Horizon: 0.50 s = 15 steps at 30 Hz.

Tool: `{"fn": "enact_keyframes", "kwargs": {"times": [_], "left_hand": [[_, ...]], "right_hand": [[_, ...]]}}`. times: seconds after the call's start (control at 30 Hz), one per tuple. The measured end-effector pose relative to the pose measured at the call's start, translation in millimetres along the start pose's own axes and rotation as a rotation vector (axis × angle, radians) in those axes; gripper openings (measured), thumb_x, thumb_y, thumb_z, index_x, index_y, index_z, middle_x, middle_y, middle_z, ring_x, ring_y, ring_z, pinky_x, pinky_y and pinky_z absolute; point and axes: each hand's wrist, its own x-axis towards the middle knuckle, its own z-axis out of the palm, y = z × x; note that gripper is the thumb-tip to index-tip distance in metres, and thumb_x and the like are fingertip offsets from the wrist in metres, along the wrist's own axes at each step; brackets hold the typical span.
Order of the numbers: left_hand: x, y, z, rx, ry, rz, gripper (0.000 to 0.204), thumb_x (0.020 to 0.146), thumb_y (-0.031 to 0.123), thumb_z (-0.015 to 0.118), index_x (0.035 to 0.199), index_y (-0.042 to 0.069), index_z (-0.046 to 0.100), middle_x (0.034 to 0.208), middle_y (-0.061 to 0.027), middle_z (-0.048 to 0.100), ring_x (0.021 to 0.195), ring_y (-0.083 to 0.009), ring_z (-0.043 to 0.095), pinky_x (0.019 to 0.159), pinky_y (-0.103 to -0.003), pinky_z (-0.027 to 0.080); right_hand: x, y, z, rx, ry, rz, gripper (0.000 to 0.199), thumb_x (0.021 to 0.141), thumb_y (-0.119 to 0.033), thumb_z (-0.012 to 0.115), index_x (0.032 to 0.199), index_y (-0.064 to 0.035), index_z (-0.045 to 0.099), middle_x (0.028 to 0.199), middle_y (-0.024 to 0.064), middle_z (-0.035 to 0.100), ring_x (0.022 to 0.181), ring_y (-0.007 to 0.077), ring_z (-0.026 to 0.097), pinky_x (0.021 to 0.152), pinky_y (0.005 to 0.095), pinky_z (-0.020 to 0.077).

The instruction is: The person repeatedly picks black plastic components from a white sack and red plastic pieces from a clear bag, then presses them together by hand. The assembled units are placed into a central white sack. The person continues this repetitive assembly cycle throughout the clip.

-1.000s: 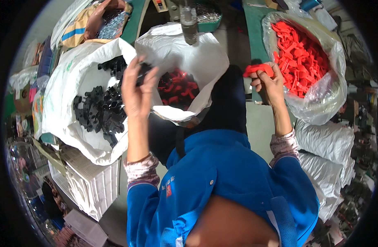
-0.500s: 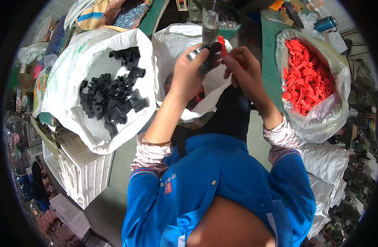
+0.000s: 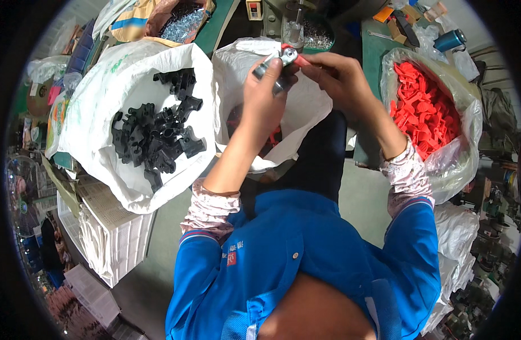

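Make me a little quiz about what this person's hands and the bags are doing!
1. True or false: the sack by the left hand holds black parts.
2. What colour are the parts in the clear bag? A green, B red, C white.
3. The right hand pinches a small ___ piece.

Key: 1 true; 2 B; 3 red.

A green bench runs along the top, carrying a blue flask, small tools and a clear bag of red plastic parts
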Motion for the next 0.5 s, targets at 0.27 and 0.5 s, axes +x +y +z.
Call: {"fn": "enact_keyframes", "kwargs": {"times": [0.27,0.5], "left_hand": [[56,53,38,0.05,-0.11,-0.052,0.028,0.094,0.024,0.062,0.106,0.0,0.057,0.088,-0.0122,0.065,0.073,-0.0189,0.066,0.063,-0.028,0.057],[39,44,24,0.247,0.001,-0.023,0.037,0.096,0.037,0.055,0.107,0.002,0.057,0.085,-0.01,0.067,0.063,-0.0205,0.065,0.058,-0.029,0.054]], "right_hand": [[59,-26,-43,-0.528,0.077,-0.217,0.027,0.089,-0.023,0.066,0.11,-0.005,0.067,0.077,0.007,0.065,0.066,0.0167,0.062,0.059,0.027,0.0469],[35,-6,-22,0.067,0.03,0.241,0.035,0.092,-0.033,0.063,0.106,-0.0014,0.067,0.069,-0.0013,0.059,0.061,0.0034,0.052,0.053,0.0208,0.0405]]}}
